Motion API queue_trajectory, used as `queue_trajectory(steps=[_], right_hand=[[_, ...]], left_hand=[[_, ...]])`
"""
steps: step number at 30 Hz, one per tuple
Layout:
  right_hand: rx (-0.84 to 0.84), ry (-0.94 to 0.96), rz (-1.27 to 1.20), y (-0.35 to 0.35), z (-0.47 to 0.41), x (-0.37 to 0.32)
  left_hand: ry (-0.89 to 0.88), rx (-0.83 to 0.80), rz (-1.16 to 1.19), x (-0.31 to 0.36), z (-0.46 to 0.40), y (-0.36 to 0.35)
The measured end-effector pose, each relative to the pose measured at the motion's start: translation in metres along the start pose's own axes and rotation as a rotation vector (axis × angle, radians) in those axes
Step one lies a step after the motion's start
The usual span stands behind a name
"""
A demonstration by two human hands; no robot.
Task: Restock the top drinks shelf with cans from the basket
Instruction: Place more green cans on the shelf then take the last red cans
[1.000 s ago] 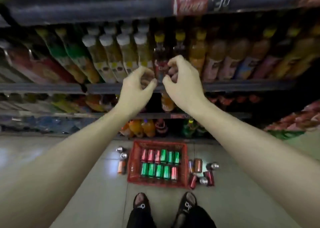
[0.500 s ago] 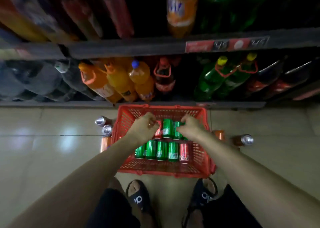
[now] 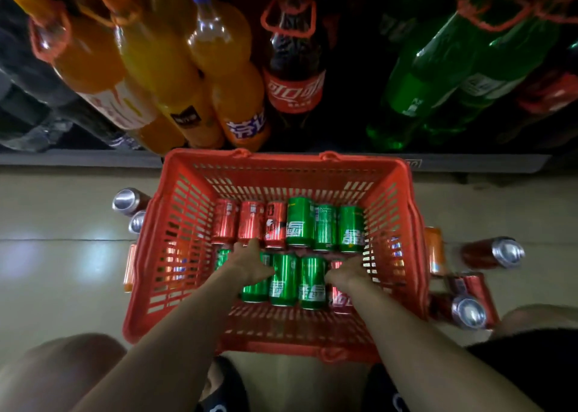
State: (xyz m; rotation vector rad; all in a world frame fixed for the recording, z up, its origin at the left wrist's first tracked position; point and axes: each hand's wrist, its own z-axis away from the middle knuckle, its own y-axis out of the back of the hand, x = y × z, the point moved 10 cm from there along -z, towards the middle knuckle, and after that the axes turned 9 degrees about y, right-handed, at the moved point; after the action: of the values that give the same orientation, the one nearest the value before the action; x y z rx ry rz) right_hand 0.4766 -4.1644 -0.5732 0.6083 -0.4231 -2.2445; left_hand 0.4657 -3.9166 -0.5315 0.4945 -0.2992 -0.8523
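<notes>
— Both hands down in the red basket (image 3: 175, 255) on the floor, right in front of the bottom shelf of big bottles (image 3: 219, 67). Risk?

— A double grab. The left hand (image 3: 250, 266) lies over the near row's left-end green cans (image 3: 283, 278), fingertips reaching a red can of the far row, while the right hand (image 3: 347, 275) covers the red can (image 3: 339, 299) at the right end. Whether either hand has actually clenched on a can, I cannot tell. The cans lie packed side by side, smooth and round, so I'd judge a loose hold could slip on the long lift to the top shelf.

— What's in the basket?

— Two rows lying flat: the far one three red, three green; the near one mostly green.

— And outside it?

— Loose cans (image 3: 506, 253) on the floor on both sides of the basket, easy to kick.
</notes>
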Motion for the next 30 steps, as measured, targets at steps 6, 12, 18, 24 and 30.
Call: queue_trajectory(steps=[6, 12, 18, 24, 30], right_hand=[[-0.018, -0.055, -0.183, -0.008, -0.006, 0.014], [-0.067, -0.044, -0.290, -0.012, -0.008, 0.014], [-0.114, -0.055, -0.448, -0.041, -0.048, 0.046], [-0.155, -0.055, -0.534, -0.061, -0.073, 0.059], [-0.198, -0.057, -0.564, -0.060, -0.076, 0.063]], left_hand=[[0.016, -0.072, -0.028, -0.001, -0.004, -0.022], [0.073, -0.065, 0.048, -0.014, -0.012, -0.021], [-0.057, 0.018, -0.053, 0.017, -0.010, -0.034], [0.025, 0.032, -0.064, 0.023, -0.010, -0.041], [0.095, -0.012, -0.006, 0.020, -0.019, -0.042]])
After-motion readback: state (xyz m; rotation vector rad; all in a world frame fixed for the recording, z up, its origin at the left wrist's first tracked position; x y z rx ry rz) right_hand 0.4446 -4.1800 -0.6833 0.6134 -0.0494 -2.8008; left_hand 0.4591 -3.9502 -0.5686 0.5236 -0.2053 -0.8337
